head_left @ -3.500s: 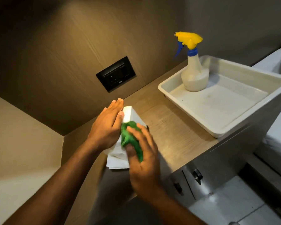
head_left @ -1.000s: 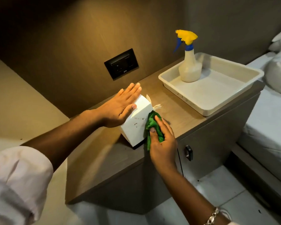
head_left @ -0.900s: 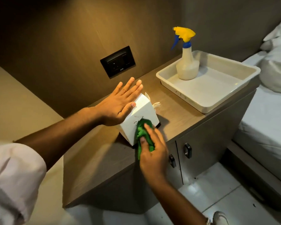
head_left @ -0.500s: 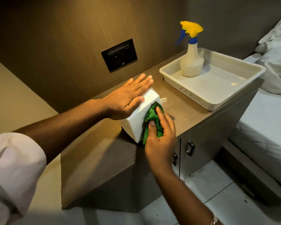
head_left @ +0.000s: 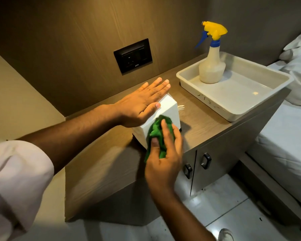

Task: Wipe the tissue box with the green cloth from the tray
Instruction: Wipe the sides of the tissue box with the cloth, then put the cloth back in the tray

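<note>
- The tissue box, white and roughly cubic, is seen on the wooden tabletop near its front edge, left of the tray; it is turned cornerwise, one vertical edge facing the viewer.
- Its opening side is pointed right, toward the tray, where a wisp of tissue is seen sticking out; no clear long axis can be told.
- The green cloth is pressed against the box's near right face, bunched and slightly blurred.
- The cloth is gripped by the right hand, thumb and fingers closed over it.
- The left hand is laid flat and open on the box's top and left face, fingers extended, nothing grasped.
- Compared with half a second ago, the cloth is found lower on the same face, toward its left edge; the left hand is unchanged on top, and the box has kept its place and heading.
- A spray bottle with a yellow head is stood upright in the tray's far left corner.
- A black socket plate is set in the wall behind; a bed is seen at right.
</note>
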Available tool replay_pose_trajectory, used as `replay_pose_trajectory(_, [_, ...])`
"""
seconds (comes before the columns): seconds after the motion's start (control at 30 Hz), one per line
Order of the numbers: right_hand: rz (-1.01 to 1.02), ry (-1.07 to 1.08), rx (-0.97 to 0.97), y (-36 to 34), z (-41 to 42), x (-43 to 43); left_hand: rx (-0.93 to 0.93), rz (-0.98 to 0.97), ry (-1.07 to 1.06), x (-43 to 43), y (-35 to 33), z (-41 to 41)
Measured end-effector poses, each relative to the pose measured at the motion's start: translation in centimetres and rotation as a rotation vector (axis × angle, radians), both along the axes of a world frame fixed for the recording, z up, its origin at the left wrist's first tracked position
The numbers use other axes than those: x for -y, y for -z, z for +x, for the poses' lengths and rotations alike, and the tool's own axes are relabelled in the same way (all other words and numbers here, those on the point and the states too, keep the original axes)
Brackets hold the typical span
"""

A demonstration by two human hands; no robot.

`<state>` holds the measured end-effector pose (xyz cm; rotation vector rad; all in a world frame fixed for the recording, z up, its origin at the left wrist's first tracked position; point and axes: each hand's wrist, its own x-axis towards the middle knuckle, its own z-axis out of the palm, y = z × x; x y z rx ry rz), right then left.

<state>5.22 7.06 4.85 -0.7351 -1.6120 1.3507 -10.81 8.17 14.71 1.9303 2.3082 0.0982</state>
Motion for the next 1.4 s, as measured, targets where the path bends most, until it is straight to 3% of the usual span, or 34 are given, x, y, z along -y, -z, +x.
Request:
replay_pose_trajectory(0.1, [0.170,-0.051,0.062,1.3,0.8,2.4,-0.001,0.008,0.003,0.0,0.1,-0.2])
replay_pose_trajectory(0.2, [0.250,-0.247,0.130,2.3,2.4,3.7,-0.008,-0.003,-0.008,-0.1,0.2,-0.1])
replay_pose_trajectory(0.37, [0.152,-0.657,0.201,1.6,5.6,1.5,-0.034,-0.058,-0.057,0.1,-0.4,0.6])
replay_pose_trajectory(0.5, [0.017,-0.799,0.177,-0.9,8.0,-5.2,-0.064,-0.057,-0.157,0.8,-0.2,0.9])
replay_pose_trajectory(0.67, [0.196,-0.757,0.213,-7.2,8.5,-19.1,-0.041,0.053,-0.350,1.5,1.0,1.7])
replay_pose_trajectory(0.8, [0.573,-0.626,0.436,-10.1,4.8,-29.6,-0.032,0.047,-0.518,0.7,1.4,3.5])
replay_pose_trajectory(1.0, [0.992,-0.699,0.908,-5.2,-2.3,-35.5,-0.117,0.036,-0.751,-1.4,1.9,6.8])
replay_pose_trajectory(1.17, [1.034,-1.016,1.318,-0.2,-4.5,-37.7,-0.260,0.128,-0.816,-2.0,3.1,8.5])
replay_pose_trajectory(1.4, [1.014,-1.139,1.453,-1.8,-4.8,-37.0,-0.243,0.074,-0.862,-2.1,2.5,8.5])
